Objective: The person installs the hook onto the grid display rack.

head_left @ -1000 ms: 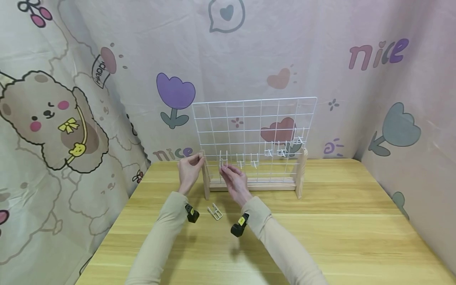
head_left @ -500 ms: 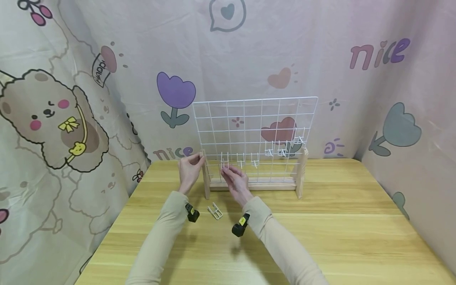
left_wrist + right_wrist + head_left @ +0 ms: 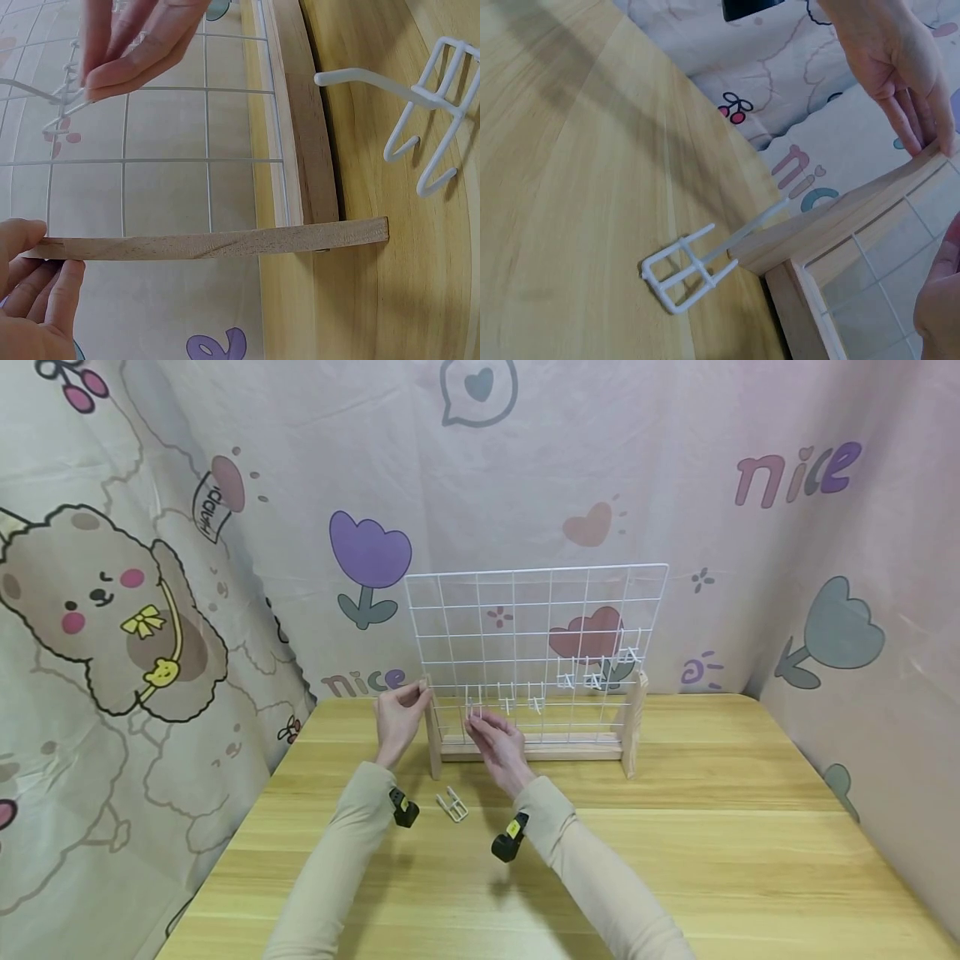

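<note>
Now the right hand (image 3: 495, 739) pinches a small white wire hook (image 3: 64, 112) between thumb and fingertips and keeps it against the lower left part of the white wire grid (image 3: 536, 635). The hook is thin, with bent prongs; in the left wrist view it touches a horizontal wire of the grid, but whether it already hangs there I cannot tell. The left hand (image 3: 399, 714) holds the top of the left wooden post (image 3: 432, 735) of the stand, with the fingers laid along the wood and the thumb on the other side.

The grid stands upright in a wooden base (image 3: 532, 750) near the far edge of the table (image 3: 712, 827), about in the middle of this edge, between the left post and a right wooden post (image 3: 633, 727). More white hooks (image 3: 596, 677) hang already on the grid: some in the low row just beside the right hand, others higher toward the right post.

One spare hook (image 3: 452, 805) lies flat on the table in front of the left post, between the two forearms, and touches nothing else. Black wrist cameras (image 3: 508, 842) sit under both sleeves. A printed curtain (image 3: 135, 610) with a bear and tulips closes the table on the far side and on both side edges.
</note>
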The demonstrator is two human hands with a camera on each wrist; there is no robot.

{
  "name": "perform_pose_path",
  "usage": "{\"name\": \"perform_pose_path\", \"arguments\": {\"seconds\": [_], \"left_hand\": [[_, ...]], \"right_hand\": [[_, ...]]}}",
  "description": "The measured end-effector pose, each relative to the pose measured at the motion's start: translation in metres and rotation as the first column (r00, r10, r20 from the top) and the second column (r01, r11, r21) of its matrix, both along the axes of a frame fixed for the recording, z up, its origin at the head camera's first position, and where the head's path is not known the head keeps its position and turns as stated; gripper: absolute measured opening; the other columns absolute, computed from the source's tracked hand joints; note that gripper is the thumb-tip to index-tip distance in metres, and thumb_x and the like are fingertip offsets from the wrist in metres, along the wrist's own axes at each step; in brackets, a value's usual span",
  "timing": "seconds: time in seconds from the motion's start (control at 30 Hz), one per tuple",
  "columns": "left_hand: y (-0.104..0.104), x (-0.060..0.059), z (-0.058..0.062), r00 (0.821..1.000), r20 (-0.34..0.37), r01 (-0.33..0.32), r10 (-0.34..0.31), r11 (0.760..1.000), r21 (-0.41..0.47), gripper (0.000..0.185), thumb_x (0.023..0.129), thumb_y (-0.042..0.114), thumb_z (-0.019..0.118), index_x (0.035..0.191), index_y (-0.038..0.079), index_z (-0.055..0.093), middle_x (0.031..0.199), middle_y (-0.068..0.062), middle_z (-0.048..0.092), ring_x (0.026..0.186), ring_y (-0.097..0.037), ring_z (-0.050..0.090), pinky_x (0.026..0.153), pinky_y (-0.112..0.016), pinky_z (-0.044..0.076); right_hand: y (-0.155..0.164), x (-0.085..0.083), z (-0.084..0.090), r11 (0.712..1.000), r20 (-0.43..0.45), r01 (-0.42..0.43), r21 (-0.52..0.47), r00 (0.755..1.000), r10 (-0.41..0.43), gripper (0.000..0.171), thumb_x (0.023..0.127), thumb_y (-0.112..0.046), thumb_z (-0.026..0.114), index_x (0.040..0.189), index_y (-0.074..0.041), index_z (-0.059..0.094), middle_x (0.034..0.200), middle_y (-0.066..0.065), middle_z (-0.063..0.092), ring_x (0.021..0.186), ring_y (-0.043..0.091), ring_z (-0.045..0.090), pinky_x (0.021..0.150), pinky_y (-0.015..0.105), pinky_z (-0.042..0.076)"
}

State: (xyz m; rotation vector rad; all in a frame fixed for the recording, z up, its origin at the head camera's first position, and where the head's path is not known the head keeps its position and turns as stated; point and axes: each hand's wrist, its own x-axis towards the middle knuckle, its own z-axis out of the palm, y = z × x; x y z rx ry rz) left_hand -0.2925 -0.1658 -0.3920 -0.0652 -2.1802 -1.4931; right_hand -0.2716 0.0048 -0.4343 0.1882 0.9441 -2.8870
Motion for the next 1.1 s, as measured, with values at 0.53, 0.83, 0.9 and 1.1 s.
{"name": "perform_pose_path", "arguments": {"seconds": [0.53,0.83,0.9,1.1], "left_hand": [[-0.001,0.0,0.0,1.0,-0.009,0.004,-0.003,1.0,0.013,0.027,0.09,0.011,0.075,0.114,0.0,0.073,0.111,-0.021,0.075,0.099,-0.036,0.075,0.074,-0.01,0.057],[0.001,0.0,-0.001,1.0,0.002,0.0,0.0,1.0,0.012,0.028,0.089,0.013,0.076,0.115,0.0,0.073,0.111,-0.02,0.075,0.099,-0.035,0.075,0.077,-0.017,0.06],[0.001,0.0,-0.001,1.0,0.003,0.0,0.0,1.0,0.011,0.029,0.09,0.013,0.076,0.115,0.0,0.073,0.112,-0.02,0.075,0.1,-0.035,0.075,0.078,-0.018,0.061],[0.0,0.0,0.0,1.0,0.002,0.007,-0.007,1.0,0.016,0.029,0.09,0.012,0.075,0.117,0.0,0.073,0.113,-0.02,0.074,0.102,-0.034,0.075,0.08,-0.021,0.061]], "right_hand": [[-0.004,-0.01,0.008,0.997,0.024,0.047,-0.062,0.999,-0.046,0.017,0.09,0.014,0.063,0.09,-0.001,0.071,0.087,0.008,0.077,0.079,0.016,0.076,0.082,0.023,0.063],[-0.001,-0.009,0.003,0.998,0.029,0.054,-0.021,0.998,-0.053,0.023,0.09,0.014,0.062,0.083,-0.005,0.071,0.088,0.007,0.076,0.08,0.015,0.076,0.082,0.023,0.063],[0.0,-0.007,0.001,0.999,0.033,0.047,-0.011,0.998,-0.046,0.019,0.09,0.014,0.063,0.087,-0.003,0.071,0.089,0.008,0.076,0.082,0.016,0.076,0.083,0.024,0.063],[0.002,-0.005,-0.003,1.0,0.036,0.016,0.026,0.999,-0.017,0.018,0.09,0.01,0.065,0.085,-0.006,0.071,0.093,0.008,0.076,0.087,0.017,0.076,0.087,0.024,0.062]]}}
